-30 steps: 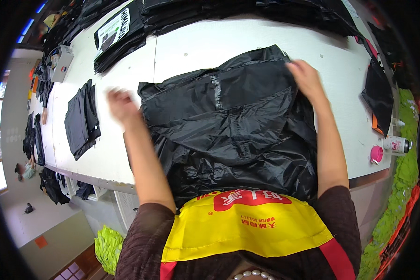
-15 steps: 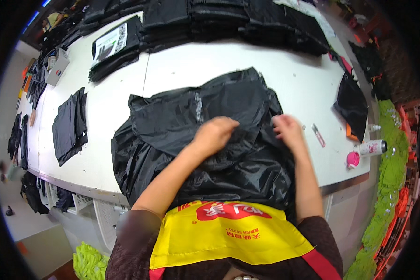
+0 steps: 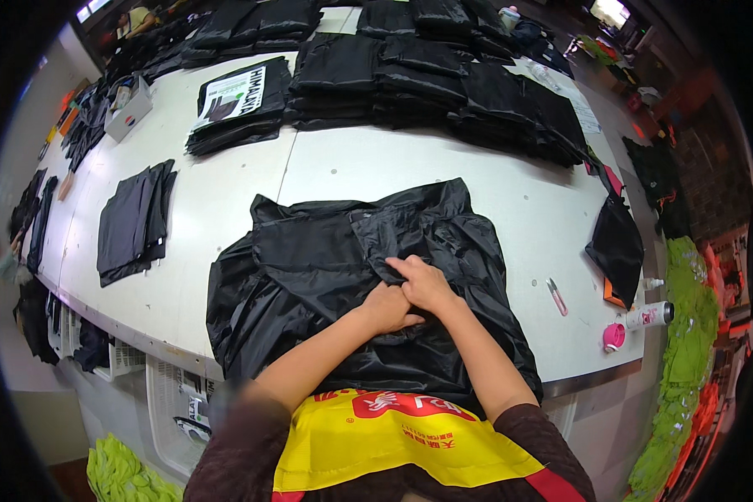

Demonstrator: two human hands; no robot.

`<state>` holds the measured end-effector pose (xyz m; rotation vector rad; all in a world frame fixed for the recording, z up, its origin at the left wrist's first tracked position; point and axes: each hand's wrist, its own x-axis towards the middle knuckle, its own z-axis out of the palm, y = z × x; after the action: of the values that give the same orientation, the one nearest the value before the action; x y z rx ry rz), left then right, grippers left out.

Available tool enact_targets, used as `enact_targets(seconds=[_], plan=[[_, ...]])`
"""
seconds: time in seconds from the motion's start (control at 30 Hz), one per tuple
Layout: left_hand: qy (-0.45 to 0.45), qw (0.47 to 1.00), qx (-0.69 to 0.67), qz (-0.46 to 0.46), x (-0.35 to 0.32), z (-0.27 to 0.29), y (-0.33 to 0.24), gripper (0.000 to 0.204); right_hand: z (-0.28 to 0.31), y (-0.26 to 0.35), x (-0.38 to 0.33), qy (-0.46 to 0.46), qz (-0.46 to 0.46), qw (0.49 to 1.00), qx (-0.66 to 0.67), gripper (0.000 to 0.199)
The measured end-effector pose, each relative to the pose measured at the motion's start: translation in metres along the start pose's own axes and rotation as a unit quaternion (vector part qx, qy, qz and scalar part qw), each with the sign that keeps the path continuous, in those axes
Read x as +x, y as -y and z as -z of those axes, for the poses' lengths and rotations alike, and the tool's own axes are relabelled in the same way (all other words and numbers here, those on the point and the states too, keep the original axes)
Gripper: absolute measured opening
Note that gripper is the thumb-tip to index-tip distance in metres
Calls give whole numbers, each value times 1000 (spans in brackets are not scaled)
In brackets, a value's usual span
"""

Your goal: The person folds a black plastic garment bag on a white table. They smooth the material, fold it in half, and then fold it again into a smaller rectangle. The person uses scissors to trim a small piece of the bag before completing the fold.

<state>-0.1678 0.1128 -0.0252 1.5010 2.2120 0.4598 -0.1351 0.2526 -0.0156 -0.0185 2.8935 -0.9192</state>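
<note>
Folded black stacks [image 3: 443, 75] along far edge of surface [image 3: 226, 201]; scissors [image 3: 556, 296], pink cap [image 3: 614, 336] nr right edge. Black garment [image 3: 326, 268] at near edge. Left hand [image 3: 389, 307], right hand [image 3: 425, 283] touching, fingers curled, pinching its fabric.

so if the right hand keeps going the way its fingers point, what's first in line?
The right hand points up-left along the black garment, so likely more of its folds; beyond them, bare white table.

One black jacket [image 3: 351, 276] lies spread near; one folded pair [image 3: 134, 219] left; one pink snips [image 3: 556, 296], one spray can [image 3: 649, 315] right.
</note>
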Motion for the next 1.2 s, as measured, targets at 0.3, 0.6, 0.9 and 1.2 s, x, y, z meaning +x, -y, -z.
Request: enact_targets(seconds=[0.3,0.6,0.9,1.2], plan=[[-541,654,-309,429,-135,13,71,74,-16,8,15,-51,3,999,5,54],[-587,766,-215,149,-76,43,78,45,-4,27,33,-58,172,960,-213,48],[-225,952,48,200,-26,8,69,56,11,43,38,102,-18,994,-44,25],[-143,974,47,172,-47,24,45,53,-50,-12,66,-96,110,961,-234,56]])
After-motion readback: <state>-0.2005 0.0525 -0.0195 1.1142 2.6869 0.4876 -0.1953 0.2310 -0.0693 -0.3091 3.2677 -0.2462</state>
